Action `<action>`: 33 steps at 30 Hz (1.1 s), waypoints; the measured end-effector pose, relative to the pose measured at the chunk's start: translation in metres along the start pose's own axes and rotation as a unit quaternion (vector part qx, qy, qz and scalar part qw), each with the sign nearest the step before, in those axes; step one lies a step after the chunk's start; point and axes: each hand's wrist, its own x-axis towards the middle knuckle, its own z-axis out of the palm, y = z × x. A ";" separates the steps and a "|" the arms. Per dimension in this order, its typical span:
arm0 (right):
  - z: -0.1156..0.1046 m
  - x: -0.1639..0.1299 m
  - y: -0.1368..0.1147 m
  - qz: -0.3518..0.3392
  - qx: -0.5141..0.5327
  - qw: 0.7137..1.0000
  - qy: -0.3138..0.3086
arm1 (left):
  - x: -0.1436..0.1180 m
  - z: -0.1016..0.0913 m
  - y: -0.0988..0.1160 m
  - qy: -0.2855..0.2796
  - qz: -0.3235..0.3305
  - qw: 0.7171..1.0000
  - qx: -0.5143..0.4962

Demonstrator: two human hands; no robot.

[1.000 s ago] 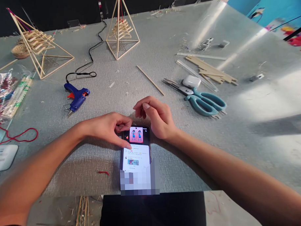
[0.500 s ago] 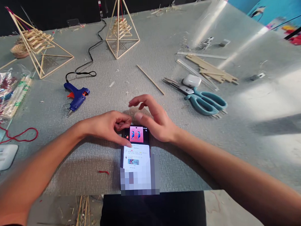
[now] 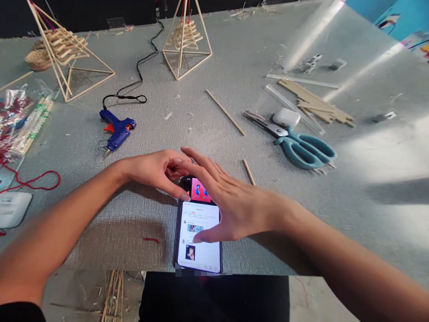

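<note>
The phone (image 3: 202, 220) lies face up on the grey surface (image 3: 153, 130), close to its front edge, beneath the right grip (image 3: 221, 205) and at the thumb of the left grip (image 3: 176, 183). It is a slim, glossy rectangle, its lit screen showing blue figures on pink above a white panel. The surface has a fine, cloth-like grain. Beyond stand two pyramid frames of pale, slender rods, the nearer-to-centre frame (image 3: 177, 63) with stacked wooden pieces inside it. A blue plastic glue gun (image 3: 119, 130) lies on the left; on the right, scissors (image 3: 305, 150) with smooth teal handles rest beside a rounded white case (image 3: 286, 117). The right grip is spread, holding nothing, its thumb over the screen; contact is unclear. The left grip has curled fingers and an extended thumb by the phone's upper left edge; whether it grasps anything cannot be told.
</note>
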 end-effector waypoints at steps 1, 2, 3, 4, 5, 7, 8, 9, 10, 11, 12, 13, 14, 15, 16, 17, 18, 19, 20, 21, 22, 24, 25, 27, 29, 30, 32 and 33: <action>0.001 0.000 0.000 -0.005 -0.005 1.000 -0.002 | 0.000 0.000 0.000 0.007 0.001 1.000 0.002; 0.002 0.001 0.000 -0.010 -0.008 1.000 -0.001 | 0.000 0.000 -0.001 0.015 0.001 1.000 0.005; 0.002 0.001 -0.001 -0.014 -0.011 1.000 0.000 | -0.001 -0.001 -0.001 0.020 -0.001 1.000 0.007; 0.002 0.001 -0.001 -0.016 -0.013 1.000 0.002 | -0.001 -0.001 -0.001 0.023 -0.003 1.000 0.008; 0.003 0.001 -0.001 -0.018 -0.015 1.000 0.003 | -0.002 -0.001 -0.002 0.023 -0.005 1.000 0.007; 0.003 0.002 -0.001 -0.021 -0.017 1.000 0.003 | -0.002 0.000 -0.002 0.022 -0.004 1.000 0.003; 0.003 0.002 -0.001 -0.025 -0.016 1.000 0.006 | -0.002 0.000 -0.001 0.019 -0.002 1.000 -0.001; 0.003 0.002 0.000 -0.029 -0.015 0.999 0.012 | -0.001 0.000 -0.001 0.016 0.002 1.000 -0.006; 0.002 0.002 0.000 -0.031 -0.014 0.999 0.019 | -0.001 0.000 0.000 0.010 0.006 1.000 -0.010; 0.002 0.002 0.001 -0.030 -0.013 0.999 0.025 | 0.000 0.000 0.001 0.004 0.009 1.000 -0.012; 0.002 0.002 0.002 -0.028 -0.013 0.999 0.029 | 0.001 0.000 0.002 -0.002 0.011 1.000 -0.011; 0.002 0.002 0.003 -0.026 -0.014 0.999 0.030 | 0.001 0.000 0.003 -0.005 0.014 1.000 -0.009; 0.002 0.002 0.004 -0.023 -0.014 0.999 0.028 | 0.001 0.000 0.003 -0.007 0.016 1.000 -0.005; 0.002 0.002 0.004 -0.021 -0.012 0.999 0.026 | 0.001 0.000 0.003 -0.008 0.018 1.000 -0.001; 0.001 0.002 0.005 -0.021 -0.011 0.999 0.023 | 0.001 -0.001 0.002 -0.008 0.019 1.000 0.002; 0.001 0.002 0.005 -0.020 -0.010 1.000 0.021 | 0.001 -0.001 0.002 -0.005 0.019 1.000 0.004; 0.001 0.002 0.005 -0.020 -0.009 1.000 0.020 | 0.000 -0.001 0.001 -0.002 0.017 1.000 0.006; 0.001 0.002 0.006 -0.021 -0.010 1.000 0.019 | 0.000 -0.002 -0.001 0.000 0.015 1.000 0.006; 0.001 0.002 0.006 -0.022 -0.012 1.000 0.018 | -0.001 -0.002 -0.002 0.004 0.015 1.000 0.004; 0.001 0.002 0.007 -0.024 -0.014 0.999 0.019 | -0.001 -0.001 -0.003 0.006 0.017 1.000 0.002; 0.001 0.002 0.007 -0.026 -0.017 0.999 0.020 | -0.001 -0.001 -0.004 0.007 0.019 1.000 -0.001; 0.000 0.002 0.008 -0.028 -0.018 0.999 0.023 | 0.000 -0.001 -0.005 0.004 0.024 1.000 -0.002; 0.000 0.002 0.009 -0.029 -0.018 0.999 0.024 | 0.000 -0.001 -0.005 0.002 0.025 1.000 0.000; -0.001 0.002 0.009 -0.032 -0.017 0.999 0.024 | 0.000 -0.001 -0.005 -0.001 0.025 1.000 0.004; -0.003 0.003 0.008 -0.035 -0.020 0.999 0.024 | 0.000 -0.002 -0.004 0.000 0.023 1.000 0.005; -0.003 0.003 0.008 -0.036 -0.022 0.999 0.025 | 0.000 -0.002 -0.004 0.001 0.022 1.000 0.005; -0.003 0.003 0.007 -0.037 -0.026 0.999 0.024 | 0.000 -0.001 -0.003 0.005 0.019 1.000 0.001; -0.003 0.003 0.007 -0.037 -0.028 0.999 0.022 | 0.000 -0.001 -0.003 0.006 0.019 1.000 -0.002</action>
